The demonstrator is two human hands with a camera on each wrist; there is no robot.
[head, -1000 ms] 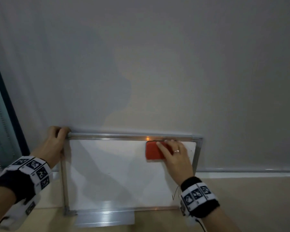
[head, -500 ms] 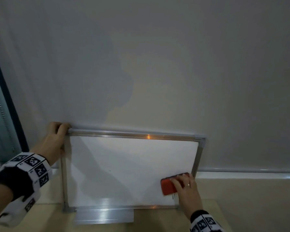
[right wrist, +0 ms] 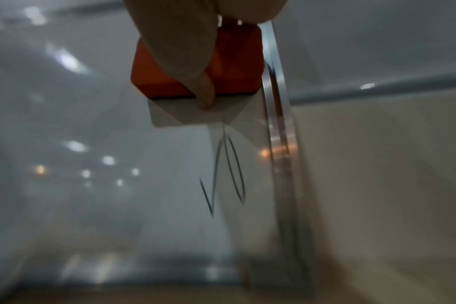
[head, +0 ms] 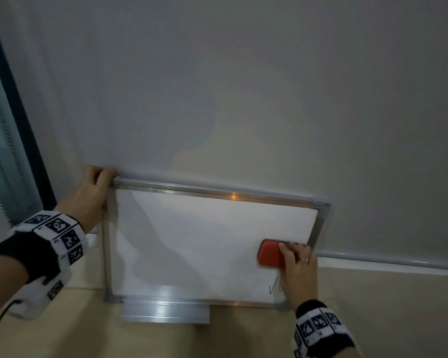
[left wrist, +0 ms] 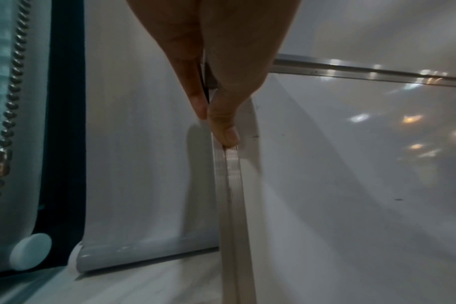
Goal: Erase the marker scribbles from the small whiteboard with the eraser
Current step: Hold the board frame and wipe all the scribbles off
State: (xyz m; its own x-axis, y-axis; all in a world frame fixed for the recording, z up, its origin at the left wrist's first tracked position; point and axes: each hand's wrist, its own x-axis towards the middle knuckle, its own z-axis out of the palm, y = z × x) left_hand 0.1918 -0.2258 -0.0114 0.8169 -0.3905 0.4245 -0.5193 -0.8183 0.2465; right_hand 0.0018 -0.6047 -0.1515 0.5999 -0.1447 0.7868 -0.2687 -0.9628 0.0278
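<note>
Head view: whiteboard [head: 192,241] stood mostly wiped | scribble [right wrist: 224,174] remained at lower right | right hand [head: 298,270] clamped on eraser [head: 269,257] just above it | left hand [head: 91,195] gripped frame corner

whiteboard [head: 204,241]: glossy, smooth | frame [head: 217,193]: ribbed shiny metal | eraser [head: 269,255]: orange plastic, matt

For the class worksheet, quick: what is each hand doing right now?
Left hand: grips the whiteboard frame at its top left corner.
Right hand: holds the red eraser against the board.
</note>
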